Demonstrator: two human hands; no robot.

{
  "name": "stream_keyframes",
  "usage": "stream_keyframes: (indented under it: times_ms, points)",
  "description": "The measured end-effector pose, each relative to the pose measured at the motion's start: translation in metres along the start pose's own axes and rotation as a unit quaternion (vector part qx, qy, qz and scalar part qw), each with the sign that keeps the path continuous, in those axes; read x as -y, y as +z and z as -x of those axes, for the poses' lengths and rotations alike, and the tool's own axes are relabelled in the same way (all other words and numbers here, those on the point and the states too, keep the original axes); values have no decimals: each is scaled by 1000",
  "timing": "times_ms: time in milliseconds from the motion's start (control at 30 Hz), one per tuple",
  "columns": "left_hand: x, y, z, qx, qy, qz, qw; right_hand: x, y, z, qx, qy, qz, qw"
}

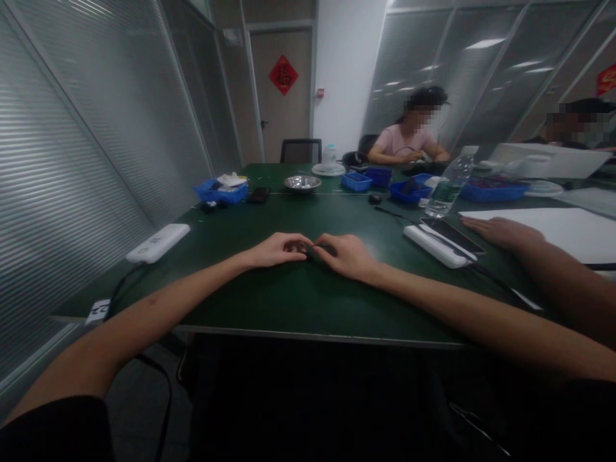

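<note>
My left hand (278,250) rests low over the green table (269,301), its fingers curled and thumb stretched toward the right. Facing it, my right hand (349,256) has its thumb and fingers bent together. The fingertips of both hands meet at the middle. Something dark and small seems to lie between them, but it is too dim to tell a thing from shadow. On the far side of the hands stands a shiny metal bowl (302,185) with small pale pieces inside.
White power strips lie left (158,242) and right (437,247). Beside the right one are a phone (452,235) and a water bottle (450,183). Blue baskets (221,191) stand farther back. A neighbour's hand (505,232) lies at right; another person (409,138) sits across.
</note>
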State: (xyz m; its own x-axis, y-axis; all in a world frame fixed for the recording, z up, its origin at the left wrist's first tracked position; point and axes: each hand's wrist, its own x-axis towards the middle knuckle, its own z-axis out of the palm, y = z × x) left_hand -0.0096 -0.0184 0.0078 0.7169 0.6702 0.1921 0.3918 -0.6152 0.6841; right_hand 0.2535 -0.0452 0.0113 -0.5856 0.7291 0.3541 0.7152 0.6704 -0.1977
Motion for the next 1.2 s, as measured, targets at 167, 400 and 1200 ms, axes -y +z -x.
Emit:
stream_keyframes:
  times_ms: [167,400,1200]
  points:
    - [-1,0,-1,0,-1,-17,1000,5,-4,-1,9,43,27,999]
    - [0,1,-1,-25,49,-78,995,5,-5,-3,36,118,67,990]
    - [53,-54,11,-127,-57,-127,982,3,-9,-4,61,136,31,988]
